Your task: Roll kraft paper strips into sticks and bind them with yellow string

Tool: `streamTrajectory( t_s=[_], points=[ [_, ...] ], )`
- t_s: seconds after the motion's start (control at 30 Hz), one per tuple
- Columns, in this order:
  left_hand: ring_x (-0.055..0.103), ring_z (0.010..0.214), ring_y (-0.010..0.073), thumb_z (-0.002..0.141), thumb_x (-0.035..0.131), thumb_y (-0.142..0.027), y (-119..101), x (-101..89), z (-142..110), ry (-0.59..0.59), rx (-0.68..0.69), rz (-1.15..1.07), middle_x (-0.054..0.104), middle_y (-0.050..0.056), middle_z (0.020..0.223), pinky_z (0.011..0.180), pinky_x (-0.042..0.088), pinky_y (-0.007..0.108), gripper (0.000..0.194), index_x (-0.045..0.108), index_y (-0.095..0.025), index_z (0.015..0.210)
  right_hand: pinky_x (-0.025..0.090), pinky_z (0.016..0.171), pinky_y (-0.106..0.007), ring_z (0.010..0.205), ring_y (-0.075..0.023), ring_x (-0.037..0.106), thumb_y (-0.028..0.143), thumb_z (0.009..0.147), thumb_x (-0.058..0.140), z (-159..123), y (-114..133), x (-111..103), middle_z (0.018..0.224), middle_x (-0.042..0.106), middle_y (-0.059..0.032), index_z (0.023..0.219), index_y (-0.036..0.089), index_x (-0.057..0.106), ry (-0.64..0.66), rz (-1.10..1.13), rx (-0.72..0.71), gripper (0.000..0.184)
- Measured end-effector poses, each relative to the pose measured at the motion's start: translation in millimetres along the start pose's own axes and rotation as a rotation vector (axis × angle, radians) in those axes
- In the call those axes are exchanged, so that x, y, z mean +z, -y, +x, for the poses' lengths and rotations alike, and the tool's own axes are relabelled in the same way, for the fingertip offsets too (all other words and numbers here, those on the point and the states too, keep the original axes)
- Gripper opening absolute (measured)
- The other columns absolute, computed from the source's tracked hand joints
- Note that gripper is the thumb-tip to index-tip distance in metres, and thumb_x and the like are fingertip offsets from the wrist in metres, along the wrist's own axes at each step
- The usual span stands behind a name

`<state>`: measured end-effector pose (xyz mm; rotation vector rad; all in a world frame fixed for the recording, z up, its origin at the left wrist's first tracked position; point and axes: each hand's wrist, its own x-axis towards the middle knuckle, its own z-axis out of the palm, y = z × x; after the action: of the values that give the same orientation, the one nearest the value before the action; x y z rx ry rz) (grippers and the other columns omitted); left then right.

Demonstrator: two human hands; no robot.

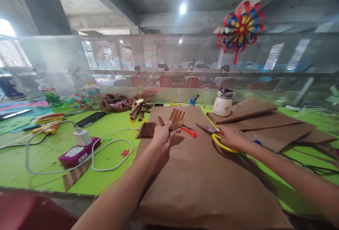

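My left hand (162,134) is closed on a pleated piece of brown paper (178,118), held up over a large brown paper sheet (185,180). A narrow folded strip juts out on the left side of that hand. At the right, my right hand (231,136) grips scissors (208,129) with yellow handles, blades pointing left toward the folded paper but apart from it. Just beyond my left hand, a red utility knife (190,131) lies on the sheet. A pleated brown paper stack (147,130) rests left of that hand.
On the green table (111,184), a purple power strip (79,152) with a white cable lies left. Behind are a bundle of rolled brown paper (139,109) and a black phone (90,119). A white jug (222,103) and folded brown paper (265,120) occupy the right.
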<state>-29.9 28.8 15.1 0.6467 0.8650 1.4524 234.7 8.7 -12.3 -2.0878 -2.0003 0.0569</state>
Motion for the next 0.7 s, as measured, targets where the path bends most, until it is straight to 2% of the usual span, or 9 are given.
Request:
streamTrajectory(
  t_s=[0.1,0.2,0.23,0.3,0.37,0.5,0.6,0.7],
  points=[
    [0.047,0.048,0.0051,0.080,0.054,-0.003,-1.7,-1.2,0.2,0.027,0.002,-0.046,0.045,-0.004,0.053,0.071,0.059,0.039,0.023,0.049,-0.011,0.059,0.043,0.070,-0.037,0.093,-0.0338,0.060,0.025,0.073,0.052,-0.9,5.3,-8.2,0.101,0.066,-0.0170,0.117,0.016,0.056,-0.074,0.113,-0.004,0.045],
    [0.044,0.046,0.0047,0.081,0.052,-0.004,-4.5,-1.3,-0.2,0.066,0.014,-0.082,0.043,-0.005,0.051,0.072,0.058,0.041,0.025,0.049,-0.011,0.058,0.047,0.063,-0.027,0.088,-0.0235,0.063,0.022,0.075,0.046,-10.1,23.4,-15.5,0.100,0.066,-0.0094,0.129,0.019,0.040,-0.086,0.308,-0.070,0.055],
    [0.045,0.046,0.0048,0.081,0.052,-0.004,-6.1,-1.2,-0.2,0.076,0.023,-0.095,0.043,-0.004,0.051,0.073,0.058,0.041,0.025,0.050,-0.011,0.058,0.047,0.058,-0.024,0.083,-0.0205,0.064,0.022,0.074,0.046,-14.2,32.2,-16.6,0.098,0.065,-0.0073,0.128,0.019,0.037,-0.064,0.409,-0.100,0.055],
    [0.047,0.048,0.0050,0.081,0.052,-0.003,-9.9,-0.8,-0.3,0.090,0.044,-0.135,0.045,-0.003,0.053,0.074,0.058,0.040,0.023,0.051,-0.010,0.059,0.046,0.053,-0.023,0.076,-0.0188,0.063,0.024,0.071,0.052,-22.3,51.0,-16.2,0.095,0.063,-0.0058,0.121,0.020,0.038,0.037,0.867,-0.177,0.052],
    [0.048,0.049,0.0049,0.081,0.052,-0.003,-14.1,-0.1,-1.0,0.102,0.070,-0.185,0.048,-0.002,0.055,0.075,0.057,0.038,0.022,0.051,-0.010,0.060,0.046,0.054,-0.023,0.066,-0.0155,0.059,0.030,0.071,0.059,-28.6,67.5,-12.2,0.086,0.061,-0.0031,0.110,0.019,0.044,0.113,1.035,-0.185,0.044],
    [0.051,0.052,0.0071,0.082,0.051,-0.004,-18.4,3.3,-7.5,0.146,0.081,-0.203,0.050,-0.001,0.055,0.074,0.057,0.039,0.022,0.054,-0.008,0.060,0.047,0.065,-0.026,0.071,-0.0153,0.057,0.039,0.075,0.061,-34.9,82.7,1.4,0.084,0.059,-0.0019,0.108,0.019,0.049,0.057,0.888,-0.289,0.040],
    [0.056,0.058,0.0091,0.081,0.051,-0.003,-16.7,6.9,-15.7,0.173,0.057,-0.166,0.054,0.002,0.059,0.075,0.057,0.039,0.020,0.057,-0.006,0.062,0.045,0.061,-0.025,0.067,-0.0147,0.053,0.044,0.076,0.061,-36.9,81.6,9.8,0.078,0.055,-0.0001,0.110,0.019,0.050,-0.011,0.719,-0.326,0.044],
    [0.054,0.055,0.0079,0.081,0.052,-0.003,-14.9,10.2,-23.3,0.216,0.046,-0.161,0.054,0.000,0.057,0.077,0.057,0.038,0.022,0.057,-0.007,0.060,0.043,0.058,-0.025,0.065,-0.0142,0.050,0.046,0.077,0.059,-37.9,78.6,13.6,0.076,0.052,0.0004,0.111,0.019,0.050,-0.055,0.657,-0.321,0.045]
  ],
)
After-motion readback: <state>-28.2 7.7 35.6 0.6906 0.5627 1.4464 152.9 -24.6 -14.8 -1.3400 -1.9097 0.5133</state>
